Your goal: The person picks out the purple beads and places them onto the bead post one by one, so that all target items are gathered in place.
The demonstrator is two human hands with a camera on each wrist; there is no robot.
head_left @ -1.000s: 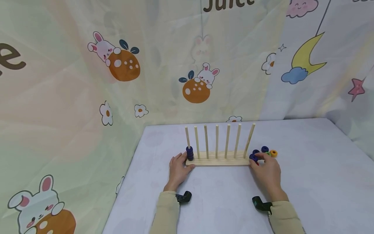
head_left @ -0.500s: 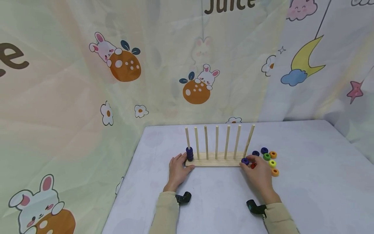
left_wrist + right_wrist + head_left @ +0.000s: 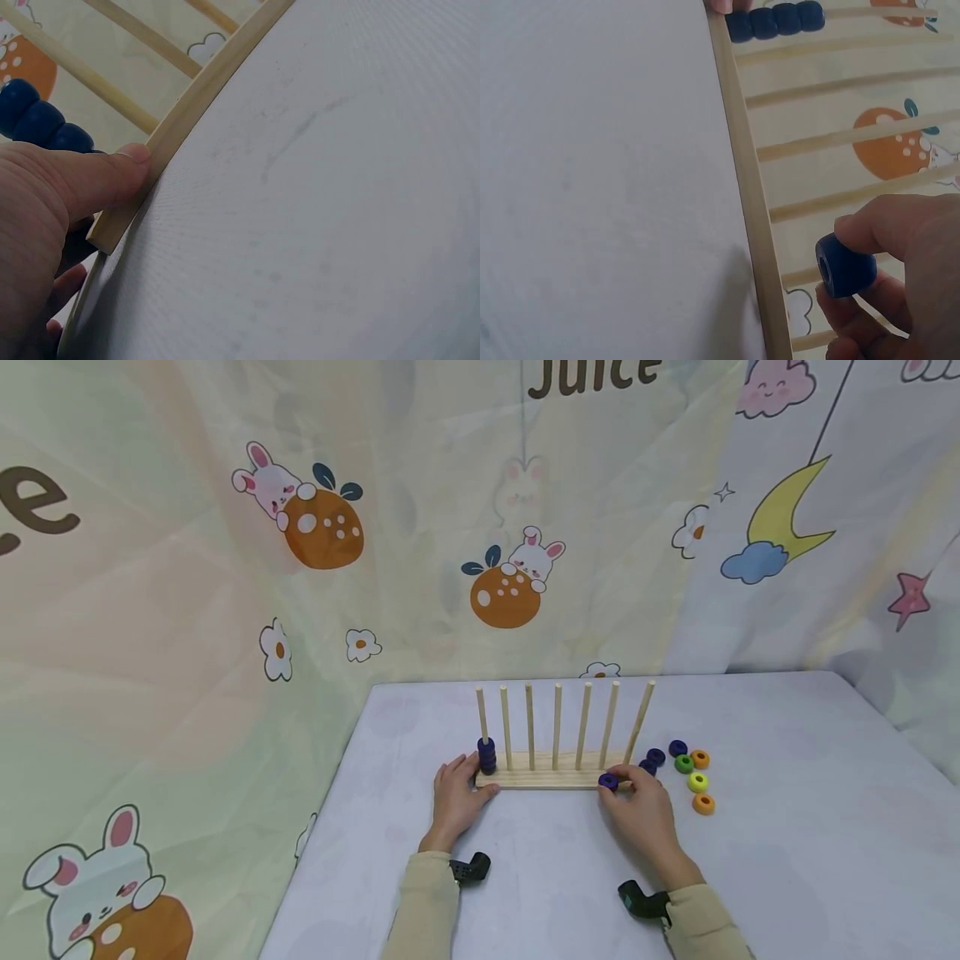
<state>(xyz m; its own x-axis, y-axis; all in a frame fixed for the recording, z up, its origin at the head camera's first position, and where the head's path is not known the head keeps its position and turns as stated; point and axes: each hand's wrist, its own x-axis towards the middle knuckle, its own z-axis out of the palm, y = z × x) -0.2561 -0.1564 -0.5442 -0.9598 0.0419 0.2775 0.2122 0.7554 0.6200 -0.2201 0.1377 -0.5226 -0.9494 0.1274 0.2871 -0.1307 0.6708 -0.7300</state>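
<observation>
One kinda smudgy white table, bunny-print fabric behind, held a wooden rack; the left hand gripped one end, the right hand pinched a blue bead near the other.

The board near the table's back edge is pale wood, smooth and matt. Its round pegs are the same light wood, uncoated in look. Blue beads stacked on the peg nearest the left edge, and a single blue bead, look smooth with a soft sheen; painted wood or plastic, I cannot tell. Loose beads toward the right edge look smooth too. The table has a matt white surface, finely textured and smudged. Beyond its back edge hangs creased, matt printed cloth. The sleeves are matt beige fabric.
</observation>
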